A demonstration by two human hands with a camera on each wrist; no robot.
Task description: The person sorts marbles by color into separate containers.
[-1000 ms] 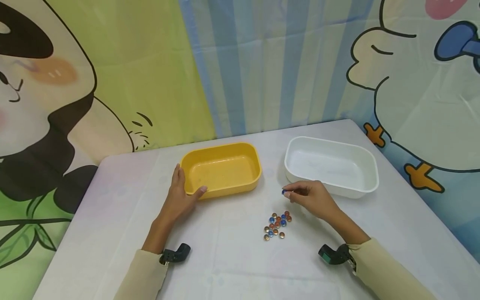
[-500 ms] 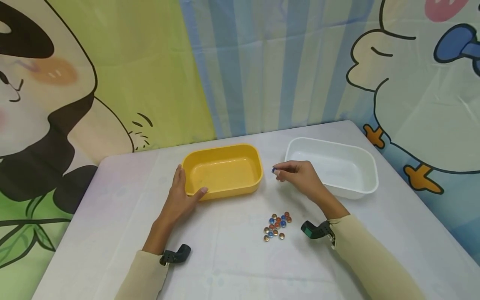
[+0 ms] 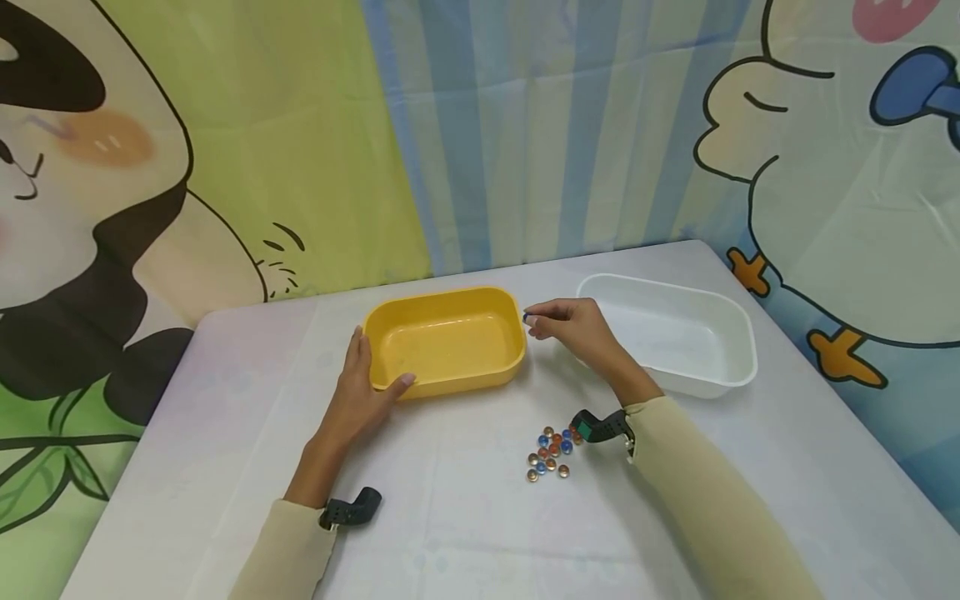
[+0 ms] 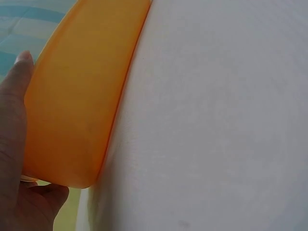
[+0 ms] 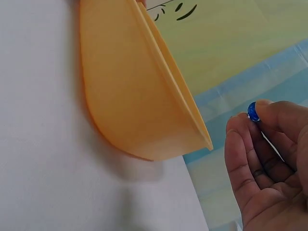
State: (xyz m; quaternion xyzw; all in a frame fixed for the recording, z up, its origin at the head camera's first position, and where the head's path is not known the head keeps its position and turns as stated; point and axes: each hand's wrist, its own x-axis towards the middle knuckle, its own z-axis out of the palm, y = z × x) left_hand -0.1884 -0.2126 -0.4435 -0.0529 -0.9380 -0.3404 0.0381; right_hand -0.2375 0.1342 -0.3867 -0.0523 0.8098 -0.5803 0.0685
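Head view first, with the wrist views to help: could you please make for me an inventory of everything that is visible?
Yellow tray: one, yellow, on the table, left of centre
White tray: one, white, on the table, to the right
Blue bead: one, blue, between right fingertips, close to the yellow tray's right end
Loose beads: over ten, blue and amber to orange, on the table in front of the trays
Table: one, white, under everything
Backdrop: cartoon-printed, mainly green and blue stripes, behind the table
Wrist cameras: two, black, one per wrist
Sleeves: two, beige, on the forearms
Left hand: one, against the yellow tray's near-left corner
Right hand: one, pinching the blue bead
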